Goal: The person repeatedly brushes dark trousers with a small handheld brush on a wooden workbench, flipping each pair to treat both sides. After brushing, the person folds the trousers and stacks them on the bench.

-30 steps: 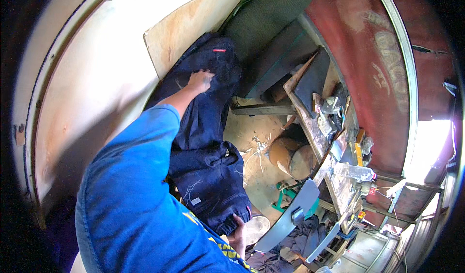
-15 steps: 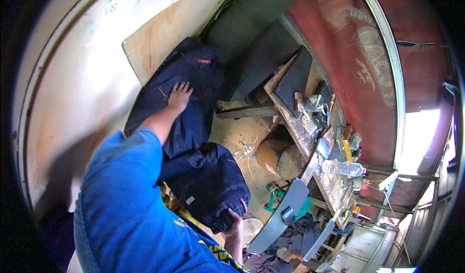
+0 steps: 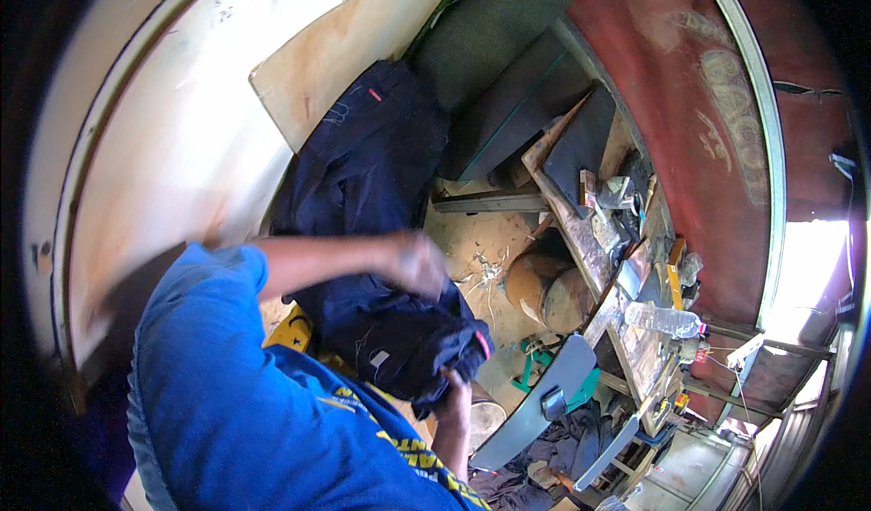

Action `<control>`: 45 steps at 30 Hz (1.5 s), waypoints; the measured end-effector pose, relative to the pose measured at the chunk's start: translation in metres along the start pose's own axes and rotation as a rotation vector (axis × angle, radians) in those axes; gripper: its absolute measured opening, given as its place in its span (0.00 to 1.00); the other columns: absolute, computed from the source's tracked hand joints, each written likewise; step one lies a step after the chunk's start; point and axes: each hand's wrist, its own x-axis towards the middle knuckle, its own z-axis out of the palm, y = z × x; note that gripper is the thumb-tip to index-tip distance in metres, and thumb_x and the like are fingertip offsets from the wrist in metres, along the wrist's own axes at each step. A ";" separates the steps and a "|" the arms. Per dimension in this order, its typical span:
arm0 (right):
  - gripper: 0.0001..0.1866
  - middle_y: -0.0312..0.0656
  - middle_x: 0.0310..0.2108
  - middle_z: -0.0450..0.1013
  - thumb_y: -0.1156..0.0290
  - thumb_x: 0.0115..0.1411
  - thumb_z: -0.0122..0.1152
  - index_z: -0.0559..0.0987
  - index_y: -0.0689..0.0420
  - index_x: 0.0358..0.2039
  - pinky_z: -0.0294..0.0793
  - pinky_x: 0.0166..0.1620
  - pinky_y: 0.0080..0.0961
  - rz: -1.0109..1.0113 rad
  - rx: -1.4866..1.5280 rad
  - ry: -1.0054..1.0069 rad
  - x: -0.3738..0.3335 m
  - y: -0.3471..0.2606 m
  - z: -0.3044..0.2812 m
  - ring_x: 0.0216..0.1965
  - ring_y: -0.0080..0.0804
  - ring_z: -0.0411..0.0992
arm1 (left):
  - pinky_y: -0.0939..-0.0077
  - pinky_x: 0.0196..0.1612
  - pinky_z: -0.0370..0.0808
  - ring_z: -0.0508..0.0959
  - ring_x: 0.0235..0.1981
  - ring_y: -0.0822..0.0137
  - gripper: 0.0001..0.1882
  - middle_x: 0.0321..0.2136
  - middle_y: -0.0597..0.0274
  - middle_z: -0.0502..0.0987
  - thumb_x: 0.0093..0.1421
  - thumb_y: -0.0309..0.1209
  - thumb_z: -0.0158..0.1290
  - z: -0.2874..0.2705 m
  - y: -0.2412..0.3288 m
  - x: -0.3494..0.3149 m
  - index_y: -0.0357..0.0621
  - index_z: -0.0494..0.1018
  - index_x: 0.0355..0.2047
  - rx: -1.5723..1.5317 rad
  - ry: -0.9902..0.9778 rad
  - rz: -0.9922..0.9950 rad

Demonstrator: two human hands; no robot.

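A dark navy garment point(image 3: 363, 166) with a small red tag lies along the pale panel and hangs down toward my lap. Its near part point(image 3: 399, 339), with a white label and a red strip at the edge, is bunched up. At that end, my right hand point(image 3: 454, 395) grips the gathered cloth, fingers closed round it. Over the upper edge of this bunch my left hand point(image 3: 417, 264) is smeared by motion. Its fingers are too blurred to show whether they hold cloth.
To the right a cluttered wooden bench point(image 3: 626, 357) carries a clear plastic bottle point(image 3: 665, 319). Below it stand a brown cylindrical container point(image 3: 535, 275) and a grey chair back point(image 3: 535, 411). White scraps point(image 3: 490, 271) litter the floor, and dark cloth point(image 3: 562, 447) is heaped lower right.
My left hand has swung from the far part of the garment down and right, toward my right hand. The near end of the cloth has become more bunched in my right hand.
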 end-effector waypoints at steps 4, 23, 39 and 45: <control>0.24 0.40 0.46 0.84 0.72 0.60 0.71 0.81 0.61 0.58 0.84 0.50 0.40 0.163 -0.153 0.344 -0.049 0.054 -0.031 0.44 0.41 0.83 | 0.36 0.78 0.58 0.58 0.78 0.35 0.43 0.79 0.36 0.56 0.62 0.26 0.57 -0.195 -0.160 0.015 0.35 0.57 0.78 1.138 0.899 -0.657; 0.30 0.42 0.58 0.80 0.50 0.75 0.61 0.75 0.57 0.67 0.77 0.65 0.46 0.151 0.328 -0.089 0.019 -0.001 0.043 0.59 0.43 0.79 | 0.66 0.35 0.80 0.81 0.30 0.69 0.30 0.31 0.59 0.85 0.50 0.29 0.70 -0.006 0.038 -0.024 0.44 0.85 0.56 -0.224 -0.250 -0.177; 0.27 0.48 0.52 0.83 0.63 0.66 0.66 0.76 0.59 0.63 0.85 0.55 0.45 0.132 0.139 0.233 -0.037 0.069 -0.004 0.50 0.46 0.84 | 0.44 0.63 0.75 0.79 0.61 0.43 0.20 0.56 0.47 0.82 0.68 0.32 0.59 -0.182 -0.235 0.004 0.40 0.81 0.59 0.538 0.844 -0.786; 0.34 0.48 0.53 0.83 0.49 0.69 0.63 0.76 0.62 0.64 0.82 0.59 0.50 0.110 0.216 0.288 -0.017 0.008 -0.003 0.54 0.48 0.82 | 0.53 0.51 0.83 0.87 0.45 0.47 0.20 0.48 0.42 0.87 0.58 0.27 0.59 -0.026 -0.033 -0.025 0.42 0.85 0.51 -0.005 -0.062 -0.235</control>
